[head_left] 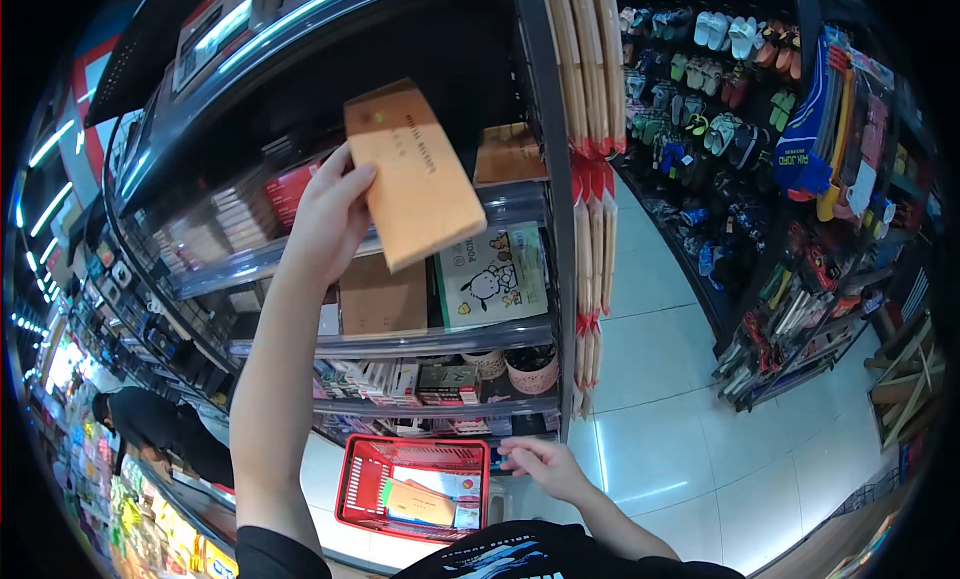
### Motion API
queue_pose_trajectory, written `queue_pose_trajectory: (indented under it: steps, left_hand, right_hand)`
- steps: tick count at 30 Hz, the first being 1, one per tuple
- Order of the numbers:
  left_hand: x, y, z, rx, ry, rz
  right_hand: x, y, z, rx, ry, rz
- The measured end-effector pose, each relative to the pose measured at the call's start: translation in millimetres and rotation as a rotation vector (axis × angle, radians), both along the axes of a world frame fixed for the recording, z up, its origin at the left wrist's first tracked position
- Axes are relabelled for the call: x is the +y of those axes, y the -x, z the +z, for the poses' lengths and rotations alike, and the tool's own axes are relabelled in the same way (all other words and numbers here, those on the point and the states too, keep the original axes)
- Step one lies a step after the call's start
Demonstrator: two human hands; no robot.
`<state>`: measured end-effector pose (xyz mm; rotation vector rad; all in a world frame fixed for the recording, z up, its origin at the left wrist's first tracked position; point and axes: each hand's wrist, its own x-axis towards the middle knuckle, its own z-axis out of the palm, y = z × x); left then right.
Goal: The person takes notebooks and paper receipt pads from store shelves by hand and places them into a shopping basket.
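Step in hand, as judged: the packet is being held up for handling before the shelf. The left hand (332, 211) has its grip clamped on a tan, rectangular, paper-covered packet (425, 194), tilted, in front of the right part of the black upper shelf's front edge (240, 267). Next move calls for a firm thumb hold and clearance from that edge. Dark printing shows on its face; small lettering unreadable. Right hand (548, 471): fingers partly curled beside the upper right corner of the red plastic basket (420, 442); contact cannot be told.
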<state>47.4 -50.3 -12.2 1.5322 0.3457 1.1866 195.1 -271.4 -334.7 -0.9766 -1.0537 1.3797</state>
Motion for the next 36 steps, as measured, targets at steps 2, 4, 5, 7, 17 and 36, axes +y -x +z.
queue_pose_trajectory:
  steps: [2, 4, 5, 7, 17, 36]
  left_hand:
    - [24.0, -22.1, 13.1, 0.048, 0.009, -0.001]
    - [42.9, -42.0, 23.4, 0.121, 0.068, 0.018]
    - [55.5, -49.3, 26.4, 0.117, 0.065, 0.018]
    - [81.2, -61.4, 27.5, 0.237, 0.076, -0.066]
    - [116.5, -109.9, 12.0, 0.463, 0.115, -0.067]
    - [61.4, -104.4, 29.3, 1.170, -0.314, 0.193]
  right_hand:
    - [-6.6, -1.2, -16.1, -0.001, 0.048, -0.016]
    - [-11.7, -3.0, -27.2, -0.003, 0.098, 0.022]
    - [-13.7, -2.9, -28.7, 0.005, 0.107, 0.021]
    - [-12.9, -4.8, -44.8, 0.019, 0.117, 0.037]
    - [-6.6, -8.2, -63.8, -0.037, 0.187, 0.101]
    - [-5.6, -6.9, -84.0, -0.138, 0.186, 0.210]
